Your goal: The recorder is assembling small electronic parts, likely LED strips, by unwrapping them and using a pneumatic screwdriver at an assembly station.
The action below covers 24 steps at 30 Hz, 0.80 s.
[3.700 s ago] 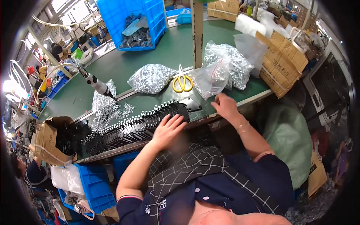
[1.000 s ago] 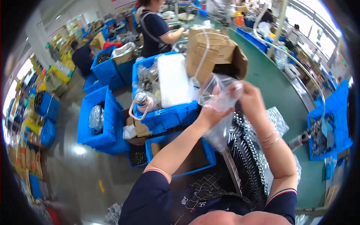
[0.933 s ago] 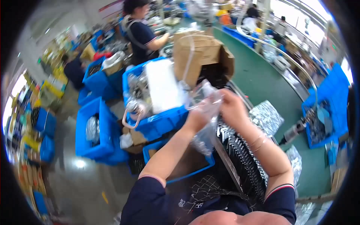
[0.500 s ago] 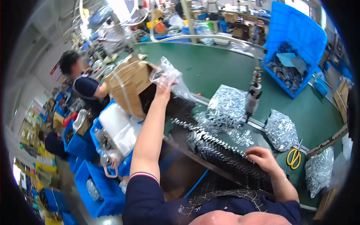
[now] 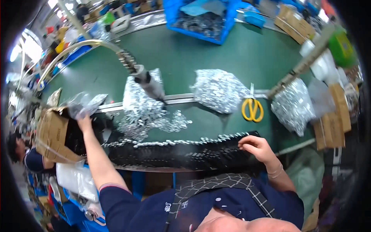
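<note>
My left hand (image 5: 83, 120) reaches to the far left, its fingers closed on a clear plastic bag (image 5: 79, 103) at the mouth of an open carton (image 5: 52, 131). Dark pieces show inside the carton. Along the near table edge runs a long row of black parts (image 5: 162, 156) with small shiny metal pieces along its top. At the row's right end, my right hand (image 5: 259, 150) has thumb and fingers drawn together; whatever is between them is too small to tell. Loose metal pieces (image 5: 139, 125) spill from a bag (image 5: 141, 91) behind the row.
A power screwdriver (image 5: 150, 84) hangs over the green table (image 5: 177, 58). Two more bags of metal pieces (image 5: 220, 91) (image 5: 293, 106) lie right, with yellow-handled scissors (image 5: 252, 110) between them. A blue bin (image 5: 201, 33) stands at the back. Another person (image 5: 35, 159) is at far left.
The view has swung to the right and down. My left hand stays at the plastic bag by the carton. My right hand remains near the right end of the row, fingers curled.
</note>
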{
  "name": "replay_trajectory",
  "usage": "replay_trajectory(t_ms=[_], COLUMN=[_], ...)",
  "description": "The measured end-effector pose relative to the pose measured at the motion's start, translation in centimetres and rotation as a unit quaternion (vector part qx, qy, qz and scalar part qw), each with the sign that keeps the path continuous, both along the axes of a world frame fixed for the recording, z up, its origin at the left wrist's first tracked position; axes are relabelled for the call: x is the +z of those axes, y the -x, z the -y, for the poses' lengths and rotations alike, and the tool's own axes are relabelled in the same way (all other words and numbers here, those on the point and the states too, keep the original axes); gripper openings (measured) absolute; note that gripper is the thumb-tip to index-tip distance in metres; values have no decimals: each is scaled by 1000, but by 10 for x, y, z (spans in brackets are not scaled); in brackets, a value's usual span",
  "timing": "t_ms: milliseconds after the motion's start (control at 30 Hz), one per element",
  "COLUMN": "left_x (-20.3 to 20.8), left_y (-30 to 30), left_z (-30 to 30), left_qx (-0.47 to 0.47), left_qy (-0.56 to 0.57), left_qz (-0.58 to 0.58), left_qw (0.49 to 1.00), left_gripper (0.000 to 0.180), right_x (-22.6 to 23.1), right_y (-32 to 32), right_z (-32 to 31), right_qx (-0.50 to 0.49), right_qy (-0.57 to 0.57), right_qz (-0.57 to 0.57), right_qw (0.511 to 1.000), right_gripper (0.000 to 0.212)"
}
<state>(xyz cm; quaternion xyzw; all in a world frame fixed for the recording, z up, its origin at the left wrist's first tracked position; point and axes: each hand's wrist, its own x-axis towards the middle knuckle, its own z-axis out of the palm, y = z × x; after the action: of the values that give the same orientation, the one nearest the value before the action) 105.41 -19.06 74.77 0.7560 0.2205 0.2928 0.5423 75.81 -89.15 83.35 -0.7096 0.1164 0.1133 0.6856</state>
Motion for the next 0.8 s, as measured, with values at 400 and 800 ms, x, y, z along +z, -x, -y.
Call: replay_trajectory(t_ms=[400, 800], left_x=[69, 32], left_y=[275, 294], left_z=[322, 578], left_qx=[-353, -663], left_qy=[-136, -536], left_qz=[-17, 130], left_qw=[926, 506], left_gripper=[10, 53], right_x=[-47, -52], right_y=[51, 64], right_z=[101, 104], right_qx=[-8, 28], right_qy=[466, 491], right_qz=[266, 267], right_qw=[844, 829], right_gripper=[12, 36])
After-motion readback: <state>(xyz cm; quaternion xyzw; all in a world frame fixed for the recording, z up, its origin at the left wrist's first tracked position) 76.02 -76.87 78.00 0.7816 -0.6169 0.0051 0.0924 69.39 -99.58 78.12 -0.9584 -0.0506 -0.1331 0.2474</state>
